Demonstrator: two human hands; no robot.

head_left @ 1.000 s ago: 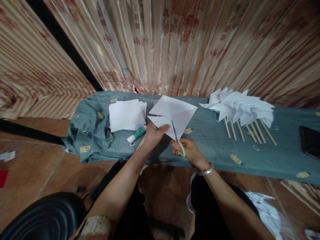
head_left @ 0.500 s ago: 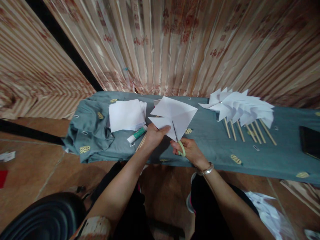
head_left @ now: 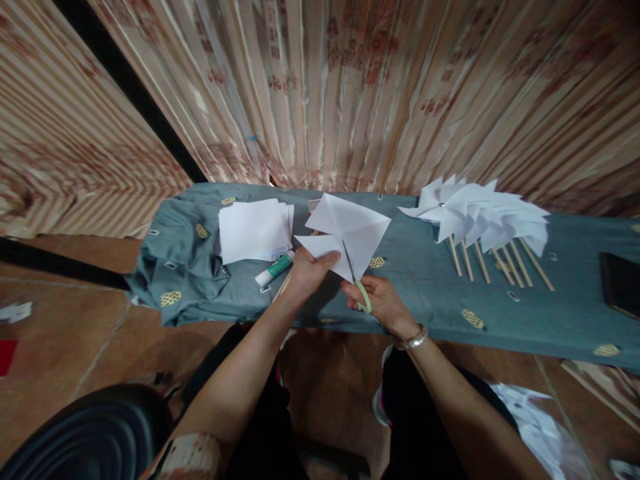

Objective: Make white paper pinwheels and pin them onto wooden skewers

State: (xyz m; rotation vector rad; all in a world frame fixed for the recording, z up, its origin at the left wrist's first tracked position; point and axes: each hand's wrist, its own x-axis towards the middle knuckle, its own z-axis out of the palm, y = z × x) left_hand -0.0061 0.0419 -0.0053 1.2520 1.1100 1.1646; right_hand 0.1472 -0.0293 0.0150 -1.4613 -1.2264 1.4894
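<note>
My left hand (head_left: 310, 268) pinches a white paper sheet (head_left: 357, 223) near its lower left, thumb on top. One slit opens into the sheet from its left side. In my right hand (head_left: 377, 300) are scissors (head_left: 364, 297) with pale green handles, their blades at the sheet's lower edge, pointing up toward its middle. Left of the sheet lies a stack of white paper (head_left: 255, 230). A green and white glue stick (head_left: 274, 269) rests just below the stack, beside my left hand. Thin wooden sticks (head_left: 283, 287) lie partly hidden under my left wrist.
Several white paper pinwheels (head_left: 485, 213) on wooden sticks overlap at the right of the cloth-covered table (head_left: 420, 307). A dark flat object (head_left: 619, 283) sits at the right edge. A black stool (head_left: 90, 433) stands at lower left. Behind the table hangs a patterned curtain (head_left: 320, 93).
The upper part of the sheet has shifted slightly, and the slit on its left side gapes wider. Both hands keep their hold, almost in the same place.
</note>
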